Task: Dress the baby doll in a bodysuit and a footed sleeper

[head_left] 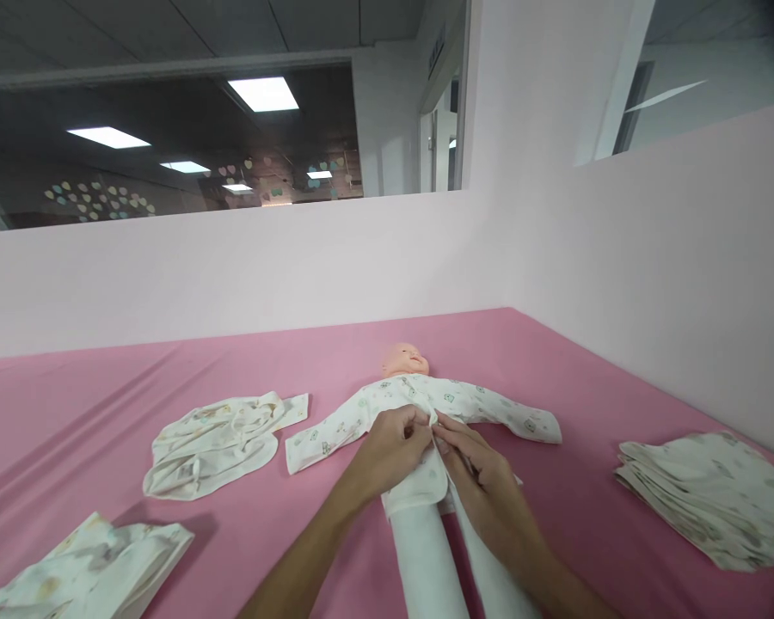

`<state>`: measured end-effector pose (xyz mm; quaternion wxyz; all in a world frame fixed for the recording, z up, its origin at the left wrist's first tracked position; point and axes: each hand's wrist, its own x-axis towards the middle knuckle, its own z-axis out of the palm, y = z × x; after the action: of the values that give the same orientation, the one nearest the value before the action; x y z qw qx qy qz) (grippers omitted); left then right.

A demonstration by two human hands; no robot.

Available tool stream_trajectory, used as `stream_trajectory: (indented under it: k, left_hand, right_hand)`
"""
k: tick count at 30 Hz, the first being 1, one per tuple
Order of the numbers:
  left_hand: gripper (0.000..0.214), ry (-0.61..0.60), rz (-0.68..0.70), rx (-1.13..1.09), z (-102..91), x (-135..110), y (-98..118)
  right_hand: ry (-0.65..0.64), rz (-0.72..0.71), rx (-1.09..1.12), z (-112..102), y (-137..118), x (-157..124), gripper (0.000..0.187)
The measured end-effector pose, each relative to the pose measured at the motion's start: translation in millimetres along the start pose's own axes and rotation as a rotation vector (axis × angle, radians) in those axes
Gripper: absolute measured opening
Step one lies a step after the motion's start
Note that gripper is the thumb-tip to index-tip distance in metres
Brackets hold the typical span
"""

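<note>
A baby doll (405,358) lies on its back, its head toward the wall. It wears a white printed baby shirt (387,397) with both sleeves spread wide, and white trousers (426,559) cover its legs. Over the doll's middle, my left hand (396,447) is closed in a pinch at the shirt's front edge. My right hand (481,464) meets it from the other side, fingers bent and gripping the same edge of cloth. The fingertips of both hands almost touch. Whatever fastening may lie between them is too small to make out.
A crumpled printed baby garment (216,447) lies left of the doll. Folded printed cloth (96,572) rests at the near left, and a stack of folded printed cloths (715,499) at the right. The pink sheet (264,550) runs to white walls (335,266) behind and right.
</note>
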<state>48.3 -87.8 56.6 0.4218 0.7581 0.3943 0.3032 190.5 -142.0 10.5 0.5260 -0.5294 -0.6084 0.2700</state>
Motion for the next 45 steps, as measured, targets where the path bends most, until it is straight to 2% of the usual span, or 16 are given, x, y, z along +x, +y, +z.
stream_trajectory:
  k: [7, 11, 14, 18, 23, 26, 32, 37, 42, 45]
  left_hand:
    - [0.021, 0.138, 0.043, 0.143, 7.6, 4.1, -2.0]
    - [0.02, 0.163, 0.046, 0.105, 9.2, 5.3, -3.2]
    - [0.02, 0.136, -0.016, -0.03, 8.0, 6.0, -5.7]
    - [0.023, 0.073, -0.069, -0.159, 4.9, 6.7, -7.7]
    - [0.025, 0.078, -0.04, -0.121, 5.4, 7.4, -8.9]
    - [0.025, 0.078, -0.037, -0.092, 5.9, 7.5, -9.9]
    - [0.026, 0.037, -0.078, -0.061, 3.7, 6.6, -8.2]
    - [0.025, 0.036, -0.111, 0.045, 2.8, 1.6, 3.9]
    - [0.02, 0.145, -0.088, 0.408, 4.3, -2.2, 10.9]
    - [0.021, 0.172, -0.108, 0.543, 4.0, -1.8, 8.0]
  right_hand:
    - [-0.023, -0.005, -0.024, -0.8, 1.2, -0.7, 0.036]
    - [0.0, 0.08, 0.013, -1.3, -0.3, -0.3, 0.045]
    - [-0.006, 0.111, -0.016, -2.0, -1.8, 0.8, 0.046]
    - [-0.017, 0.039, -0.09, -2.4, -2.9, 1.3, 0.042]
    - [0.033, 0.029, -0.158, -0.7, -1.2, -1.6, 0.046]
    - [0.005, -0.034, -0.193, -0.2, 0.9, -2.4, 0.044]
    - [-0.017, -0.056, -0.26, 0.7, 6.1, -0.6, 0.045]
    - [-0.006, -0.079, -0.249, 1.2, 7.4, 0.4, 0.04]
    - [-0.048, -0.142, -0.249, -4.0, 10.1, -3.7, 0.034]
    - [-0.059, -0.167, -0.221, -10.5, 13.2, -8.0, 0.032]
